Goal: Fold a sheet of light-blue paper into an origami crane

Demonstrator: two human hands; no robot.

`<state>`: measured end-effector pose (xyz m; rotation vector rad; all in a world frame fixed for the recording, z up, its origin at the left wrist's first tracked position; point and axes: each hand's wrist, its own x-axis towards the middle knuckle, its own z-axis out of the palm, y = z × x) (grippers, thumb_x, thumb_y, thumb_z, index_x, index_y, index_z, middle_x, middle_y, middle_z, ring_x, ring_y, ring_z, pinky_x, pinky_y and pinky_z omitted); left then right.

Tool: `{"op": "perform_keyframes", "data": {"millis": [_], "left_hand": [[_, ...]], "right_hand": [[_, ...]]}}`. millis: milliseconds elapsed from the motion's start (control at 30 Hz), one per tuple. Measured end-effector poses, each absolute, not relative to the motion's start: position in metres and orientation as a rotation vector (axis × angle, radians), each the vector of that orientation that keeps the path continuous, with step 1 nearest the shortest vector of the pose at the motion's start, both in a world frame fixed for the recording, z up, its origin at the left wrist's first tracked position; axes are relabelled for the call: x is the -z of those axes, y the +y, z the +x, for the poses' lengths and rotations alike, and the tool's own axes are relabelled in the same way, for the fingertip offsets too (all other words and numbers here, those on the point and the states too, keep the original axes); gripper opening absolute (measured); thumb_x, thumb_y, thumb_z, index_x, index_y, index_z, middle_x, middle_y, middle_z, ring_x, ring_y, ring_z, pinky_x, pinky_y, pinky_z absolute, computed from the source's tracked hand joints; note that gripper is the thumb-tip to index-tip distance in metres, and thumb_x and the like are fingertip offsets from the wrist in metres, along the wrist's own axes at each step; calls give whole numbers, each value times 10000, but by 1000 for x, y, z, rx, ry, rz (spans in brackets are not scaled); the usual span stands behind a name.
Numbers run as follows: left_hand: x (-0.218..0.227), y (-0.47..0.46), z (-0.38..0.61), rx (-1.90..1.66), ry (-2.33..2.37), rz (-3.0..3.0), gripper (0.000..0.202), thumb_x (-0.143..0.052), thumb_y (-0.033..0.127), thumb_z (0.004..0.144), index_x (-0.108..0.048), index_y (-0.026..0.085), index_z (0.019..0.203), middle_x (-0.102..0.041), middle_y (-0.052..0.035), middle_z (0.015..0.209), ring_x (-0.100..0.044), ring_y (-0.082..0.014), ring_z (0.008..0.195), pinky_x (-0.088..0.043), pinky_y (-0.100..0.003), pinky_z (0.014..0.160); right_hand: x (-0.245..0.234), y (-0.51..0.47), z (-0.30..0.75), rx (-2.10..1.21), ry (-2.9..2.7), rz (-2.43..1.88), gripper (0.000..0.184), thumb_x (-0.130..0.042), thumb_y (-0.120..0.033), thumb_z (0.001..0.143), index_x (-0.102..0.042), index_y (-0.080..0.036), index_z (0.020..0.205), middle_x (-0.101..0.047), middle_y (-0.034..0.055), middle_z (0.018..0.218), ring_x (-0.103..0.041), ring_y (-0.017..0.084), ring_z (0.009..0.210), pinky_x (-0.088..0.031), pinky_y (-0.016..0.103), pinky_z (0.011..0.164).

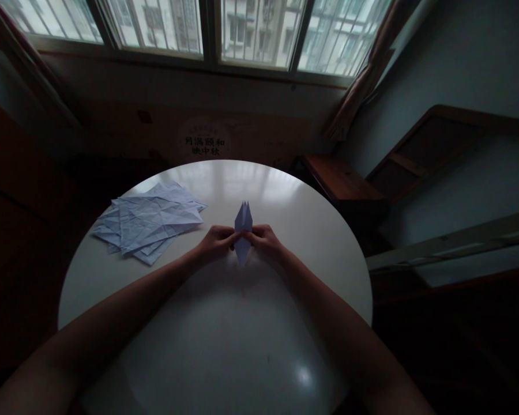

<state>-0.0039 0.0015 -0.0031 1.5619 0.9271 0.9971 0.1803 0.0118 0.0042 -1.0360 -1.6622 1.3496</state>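
A small piece of folded origami paper (243, 218), pale violet-white, is held above the middle of the round white table (216, 323). It is long and narrow, with a pointed lower end and split points at the top. My left hand (219, 239) pinches its left side, thumb across the front. From the right, my right hand (263, 238) grips the opposite side in the same way. The two thumbs nearly meet over the paper's middle, and the other fingers are partly hidden behind it.
Creased white paper sheets (155, 219) lie in a loose pile at the table's left. Beyond the right edge stands a brown wooden bench (341, 178). Barred windows (259, 31) line the far wall, above a cardboard panel (251, 132) with printed characters.
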Motion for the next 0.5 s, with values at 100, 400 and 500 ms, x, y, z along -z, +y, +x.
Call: {"op": "perform_keyframes", "data": {"millis": [100,400,500], "left_hand": [[5,4,-1,-1042,895,1516,459,-716,553,754,-619,130,603,-539,-2,533,-486,-108,508,-323,-212,454],[9,7,-1,-1096,792,1307,445,-799,525,677,-603,126,701,-550,21,587,-498,-98,528,-367,-206,489],[8,6,-2,-1076,771,1316,427,-796,508,688,-615,125,735,-574,15,626,-536,-109,575,-403,-214,533]], "right_hand": [[-6,12,180,-1294,-1702,-1059,562,-663,-680,684,-516,-158,538,-383,-47,504,-353,71,491,-242,228,477],[-3,13,177,-1283,-1733,-1041,574,-651,-709,659,-541,-155,557,-464,-24,508,-400,82,503,-278,222,482],[-3,12,178,-1320,-1732,-1034,532,-679,-666,646,-552,-155,571,-471,-28,505,-404,83,498,-282,220,482]]}}
